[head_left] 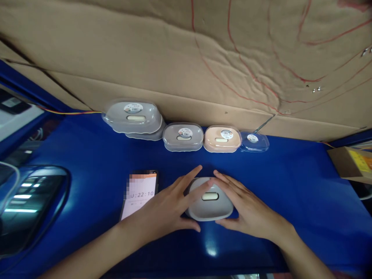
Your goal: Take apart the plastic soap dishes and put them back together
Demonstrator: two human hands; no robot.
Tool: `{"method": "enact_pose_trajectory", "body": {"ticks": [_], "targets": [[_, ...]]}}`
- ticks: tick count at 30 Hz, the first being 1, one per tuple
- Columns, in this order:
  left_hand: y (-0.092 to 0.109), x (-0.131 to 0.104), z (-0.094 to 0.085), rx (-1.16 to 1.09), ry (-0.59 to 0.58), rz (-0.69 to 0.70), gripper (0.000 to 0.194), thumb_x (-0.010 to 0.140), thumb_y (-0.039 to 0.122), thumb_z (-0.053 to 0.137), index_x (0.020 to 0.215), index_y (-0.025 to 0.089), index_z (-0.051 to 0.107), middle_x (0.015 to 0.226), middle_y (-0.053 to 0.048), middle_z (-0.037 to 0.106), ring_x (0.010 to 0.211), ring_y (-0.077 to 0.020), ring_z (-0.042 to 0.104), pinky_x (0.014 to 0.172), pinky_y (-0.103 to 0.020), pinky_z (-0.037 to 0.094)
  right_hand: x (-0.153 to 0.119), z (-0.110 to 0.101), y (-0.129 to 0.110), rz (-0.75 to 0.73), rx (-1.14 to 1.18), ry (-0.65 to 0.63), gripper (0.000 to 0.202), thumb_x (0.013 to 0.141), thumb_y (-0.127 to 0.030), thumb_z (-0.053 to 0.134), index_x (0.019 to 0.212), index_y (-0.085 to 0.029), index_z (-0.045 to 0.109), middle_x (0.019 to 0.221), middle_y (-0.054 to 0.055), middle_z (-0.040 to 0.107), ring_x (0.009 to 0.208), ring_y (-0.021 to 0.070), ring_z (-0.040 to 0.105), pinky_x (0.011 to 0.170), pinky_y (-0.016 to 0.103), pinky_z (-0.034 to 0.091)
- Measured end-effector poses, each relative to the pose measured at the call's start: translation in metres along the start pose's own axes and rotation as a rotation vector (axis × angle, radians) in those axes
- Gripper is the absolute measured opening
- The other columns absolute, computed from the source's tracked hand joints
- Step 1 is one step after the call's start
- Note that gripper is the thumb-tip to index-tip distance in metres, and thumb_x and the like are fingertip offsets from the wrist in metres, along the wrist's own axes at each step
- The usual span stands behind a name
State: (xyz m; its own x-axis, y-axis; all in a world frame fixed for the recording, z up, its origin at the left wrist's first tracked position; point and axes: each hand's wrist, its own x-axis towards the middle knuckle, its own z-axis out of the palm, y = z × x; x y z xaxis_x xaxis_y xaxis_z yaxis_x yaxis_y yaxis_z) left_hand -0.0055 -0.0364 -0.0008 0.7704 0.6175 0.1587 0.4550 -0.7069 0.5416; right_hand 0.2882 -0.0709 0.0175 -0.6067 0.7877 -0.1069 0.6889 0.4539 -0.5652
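Note:
A grey oval box (215,207) with a pale oblong piece in its top lies on the blue table between my hands. My left hand (177,201) is round its left side, fingers spread, one finger reaching across the top and the thumb low at the near edge. Against its right side is my right hand (241,201), its fingers along the far right corner and the thumb near the bottom edge. Both hands touch or nearly touch the box. A phone (142,193) showing a timer lies left of the box, partly behind my left forearm.
Along the cardboard wall (174,89) stand stacked grey boxes (133,124), another grey box (183,143), a peach box (222,144) and a clear lid (255,144). A dark glossy device (26,209) with cables is at left, a cardboard box (345,162) at right.

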Motion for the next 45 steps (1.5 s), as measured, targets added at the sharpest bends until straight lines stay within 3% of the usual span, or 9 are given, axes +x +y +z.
{"method": "enact_pose_trajectory", "body": {"ticks": [6, 10, 13, 16, 22, 30, 34, 40, 45], "targets": [[0.003, -0.001, 0.001, 0.044, -0.081, -0.024, 0.105, 0.086, 0.021, 0.091, 0.171, 0.034, 0.031, 0.175, -0.017, 0.037, 0.152, -0.043, 0.052, 0.118, -0.063, 0.054, -0.003, -0.008, 0.012, -0.038, 0.112, 0.028, 0.109, 0.089, -0.057, 0.086, 0.174, -0.036, 0.021, 0.18, 0.011, 0.033, 0.164, 0.0348, 0.036, 0.129, 0.055, 0.044], [0.004, -0.002, -0.003, 0.051, -0.051, -0.032, 0.094, 0.085, 0.015, 0.086, 0.166, 0.029, 0.039, 0.172, -0.016, 0.042, 0.148, -0.0422, 0.054, 0.118, -0.063, 0.054, -0.005, -0.024, 0.05, 0.068, 0.129, 0.412, 0.063, 0.108, -0.057, 0.057, 0.166, -0.037, 0.04, 0.167, 0.009, 0.053, 0.154, 0.0312, 0.052, 0.127, 0.056, 0.044], [0.006, -0.001, -0.006, 0.061, -0.049, -0.02, 0.093, 0.084, 0.013, 0.086, 0.164, 0.028, 0.04, 0.17, -0.016, 0.045, 0.147, -0.0414, 0.055, 0.118, -0.061, 0.055, -0.003, -0.028, 0.085, 0.309, -0.138, 0.608, 0.062, 0.111, -0.051, 0.05, 0.169, -0.034, 0.033, 0.175, 0.011, 0.041, 0.164, 0.0345, 0.034, 0.132, 0.066, 0.029], [0.006, 0.001, -0.008, 0.082, -0.053, -0.019, 0.094, 0.082, 0.011, 0.087, 0.163, 0.026, 0.041, 0.169, -0.017, 0.046, 0.146, -0.0418, 0.055, 0.117, -0.062, 0.056, -0.002, -0.027, 0.105, 0.411, -0.318, 0.479, 0.069, 0.111, -0.054, 0.046, 0.172, -0.03, 0.024, 0.178, 0.015, 0.034, 0.167, 0.0396, 0.024, 0.13, 0.074, 0.022], [0.002, 0.002, -0.006, 0.116, -0.013, -0.015, 0.09, 0.085, 0.014, 0.086, 0.163, 0.026, 0.042, 0.168, -0.018, 0.046, 0.144, -0.0412, 0.057, 0.117, -0.061, 0.055, -0.016, -0.038, 0.099, 0.37, -0.456, 0.472, 0.061, 0.105, -0.061, 0.056, 0.16, -0.036, 0.046, 0.161, 0.016, 0.05, 0.148, 0.0413, 0.05, 0.12, 0.071, 0.036], [-0.002, 0.0, -0.002, 0.066, 0.019, -0.044, 0.105, 0.088, 0.022, 0.088, 0.172, 0.028, 0.026, 0.169, -0.017, 0.046, 0.149, -0.0397, 0.053, 0.122, -0.058, 0.051, -0.035, -0.057, 0.111, 0.42, -0.156, 0.444, 0.081, 0.094, -0.066, 0.071, 0.159, -0.029, 0.041, 0.162, 0.017, 0.051, 0.151, 0.0404, 0.051, 0.124, 0.067, 0.041], [0.002, 0.0, -0.007, -0.059, 0.003, -0.123, 0.117, 0.088, 0.034, 0.091, 0.175, 0.037, 0.013, 0.171, -0.013, 0.045, 0.152, -0.0364, 0.052, 0.125, -0.055, 0.049, -0.038, -0.063, 0.082, 0.29, 0.025, 0.45, 0.068, 0.092, -0.05, 0.079, 0.15, -0.032, 0.047, 0.17, 0.014, 0.044, 0.158, 0.0382, 0.044, 0.128, 0.064, 0.038], [0.006, -0.001, -0.013, -0.268, -0.096, -0.272, 0.136, 0.083, 0.048, 0.095, 0.175, 0.043, -0.006, 0.175, -0.012, 0.039, 0.154, -0.0353, 0.052, 0.121, -0.052, 0.052, -0.031, -0.053, 0.022, 0.037, 0.328, 0.059, 0.083, 0.086, -0.024, 0.081, 0.157, -0.038, 0.039, 0.173, 0.01, 0.043, 0.161, 0.0338, 0.042, 0.127, 0.056, 0.043], [0.006, -0.004, -0.006, -0.404, -0.12, -0.279, 0.146, 0.081, 0.049, 0.096, 0.171, 0.043, -0.019, 0.172, -0.014, 0.044, 0.155, -0.0354, 0.051, 0.123, -0.058, 0.048, -0.015, -0.033, 0.007, -0.03, 0.328, -0.019, 0.088, 0.083, -0.02, 0.079, 0.16, -0.035, 0.04, 0.178, 0.011, 0.036, 0.162, 0.0342, 0.039, 0.127, 0.056, 0.044]]}}
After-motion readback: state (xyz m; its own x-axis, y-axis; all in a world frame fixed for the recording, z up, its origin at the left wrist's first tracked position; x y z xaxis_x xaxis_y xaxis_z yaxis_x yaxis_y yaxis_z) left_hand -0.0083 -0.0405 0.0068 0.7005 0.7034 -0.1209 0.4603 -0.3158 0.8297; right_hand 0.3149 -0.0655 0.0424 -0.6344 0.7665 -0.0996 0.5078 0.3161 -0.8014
